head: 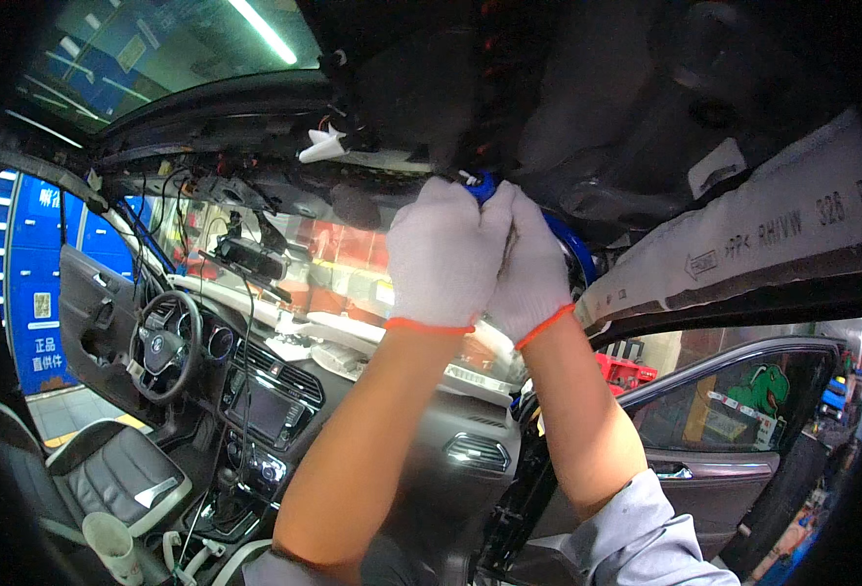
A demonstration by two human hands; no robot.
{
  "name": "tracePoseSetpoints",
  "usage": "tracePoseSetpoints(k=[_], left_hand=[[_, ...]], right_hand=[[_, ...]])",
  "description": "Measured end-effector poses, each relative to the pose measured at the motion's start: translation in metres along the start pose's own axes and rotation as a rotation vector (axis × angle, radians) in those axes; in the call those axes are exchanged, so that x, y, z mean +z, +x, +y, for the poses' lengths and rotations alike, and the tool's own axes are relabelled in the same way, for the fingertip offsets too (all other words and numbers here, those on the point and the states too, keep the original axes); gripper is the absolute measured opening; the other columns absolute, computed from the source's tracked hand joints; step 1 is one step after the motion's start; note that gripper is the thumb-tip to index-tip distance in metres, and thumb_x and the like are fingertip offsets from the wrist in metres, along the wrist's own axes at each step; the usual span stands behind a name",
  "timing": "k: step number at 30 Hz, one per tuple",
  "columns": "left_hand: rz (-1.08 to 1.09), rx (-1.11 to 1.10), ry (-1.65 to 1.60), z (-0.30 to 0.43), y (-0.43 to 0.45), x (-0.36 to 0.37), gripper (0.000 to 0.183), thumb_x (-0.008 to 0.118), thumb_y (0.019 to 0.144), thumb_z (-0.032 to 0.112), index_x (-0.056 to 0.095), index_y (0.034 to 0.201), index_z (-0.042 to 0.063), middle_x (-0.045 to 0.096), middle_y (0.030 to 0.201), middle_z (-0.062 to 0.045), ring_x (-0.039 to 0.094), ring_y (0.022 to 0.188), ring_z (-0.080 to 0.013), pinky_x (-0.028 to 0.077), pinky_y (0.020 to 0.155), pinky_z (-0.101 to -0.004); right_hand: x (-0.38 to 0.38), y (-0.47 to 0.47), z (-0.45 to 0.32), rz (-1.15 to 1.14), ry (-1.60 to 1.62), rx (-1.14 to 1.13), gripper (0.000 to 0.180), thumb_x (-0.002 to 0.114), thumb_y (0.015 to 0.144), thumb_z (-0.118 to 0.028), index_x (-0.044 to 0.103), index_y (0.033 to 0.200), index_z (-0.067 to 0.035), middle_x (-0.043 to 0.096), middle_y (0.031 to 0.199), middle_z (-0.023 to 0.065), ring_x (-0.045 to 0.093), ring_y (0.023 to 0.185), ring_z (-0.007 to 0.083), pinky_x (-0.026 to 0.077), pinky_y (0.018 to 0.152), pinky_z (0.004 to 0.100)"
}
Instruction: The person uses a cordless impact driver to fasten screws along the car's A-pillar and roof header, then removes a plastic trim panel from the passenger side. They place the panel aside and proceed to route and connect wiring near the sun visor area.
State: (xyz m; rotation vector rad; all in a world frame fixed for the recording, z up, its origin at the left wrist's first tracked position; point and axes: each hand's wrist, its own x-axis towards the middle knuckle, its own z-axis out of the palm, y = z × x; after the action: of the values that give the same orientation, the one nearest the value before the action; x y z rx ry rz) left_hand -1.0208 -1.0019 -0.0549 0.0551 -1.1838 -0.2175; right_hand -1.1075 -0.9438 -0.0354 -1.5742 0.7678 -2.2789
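Observation:
Inside a car whose roof lining is off, both my hands wear white knit gloves with orange cuffs and are raised to the front roof edge above the windshield. My left hand (442, 253) and my right hand (533, 256) meet at the fingertips around a blue piece (482, 187), which looks like tape or a wrapped cable. Which hand grips it, I cannot tell, as the gloves cover most of it. A blue band (576, 245) runs down behind my right hand along the pillar. A white connector-like part (322, 144) hangs from the roof to the left.
A rear-view mirror assembly (251, 258) with dangling wires hangs by the windshield. The steering wheel (167, 344) and a leather seat (119, 469) are at left, with a cup (112, 546) below. A white printed side airbag cover or padding (738, 234) lines the right roof rail above a door (724, 410).

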Motion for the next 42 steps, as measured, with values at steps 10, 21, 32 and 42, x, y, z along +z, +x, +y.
tracePoseSetpoints(k=[10, 21, 32, 42], left_hand=[[-0.361, -0.757, -0.959, 0.028, 0.004, -0.03, 0.05, 0.064, 0.1, 0.042, 0.069, 0.077, -0.001, 0.068, 0.071, -0.009, 0.061, 0.065, -0.0105, 0.051, 0.064, -0.0297], [0.005, -0.028, -0.01, 0.005, 0.002, 0.0, 0.054, 0.067, 0.097, 0.044, 0.068, 0.071, -0.003, 0.065, 0.075, -0.027, 0.07, 0.072, -0.0374, 0.055, 0.066, -0.0425], [0.089, 0.17, 0.32, 0.001, 0.004, 0.002, 0.057, 0.068, 0.096, 0.048, 0.069, 0.069, -0.003, 0.065, 0.072, -0.024, 0.069, 0.062, -0.0392, 0.058, 0.058, -0.0442], [-0.006, 0.149, 0.321, 0.001, 0.006, -0.002, 0.057, 0.065, 0.098, 0.047, 0.072, 0.073, -0.003, 0.067, 0.077, -0.025, 0.07, 0.065, -0.0396, 0.058, 0.06, -0.0443]], right_hand=[[0.003, -0.052, -0.004, 0.216, -0.669, -0.301, 0.041, 0.059, 0.106, -0.042, 0.071, 0.112, -0.003, 0.073, 0.1, 0.0042, 0.064, 0.091, 0.0116, 0.048, 0.078, 0.0276], [0.001, -0.008, -0.006, -0.003, 0.054, 0.092, 0.028, 0.056, 0.108, -0.036, 0.065, 0.118, -0.011, 0.068, 0.112, 0.0015, 0.064, 0.104, 0.0163, 0.051, 0.096, 0.0304], [-0.008, 0.019, 0.0, -0.038, -0.143, 0.045, 0.029, 0.057, 0.108, -0.035, 0.064, 0.115, -0.008, 0.066, 0.113, 0.0052, 0.062, 0.107, 0.0179, 0.05, 0.095, 0.0307], [0.009, 0.004, -0.01, 0.03, 0.101, 0.198, 0.031, 0.055, 0.108, -0.04, 0.064, 0.113, -0.011, 0.066, 0.11, 0.0048, 0.063, 0.102, 0.0173, 0.052, 0.089, 0.0307]])
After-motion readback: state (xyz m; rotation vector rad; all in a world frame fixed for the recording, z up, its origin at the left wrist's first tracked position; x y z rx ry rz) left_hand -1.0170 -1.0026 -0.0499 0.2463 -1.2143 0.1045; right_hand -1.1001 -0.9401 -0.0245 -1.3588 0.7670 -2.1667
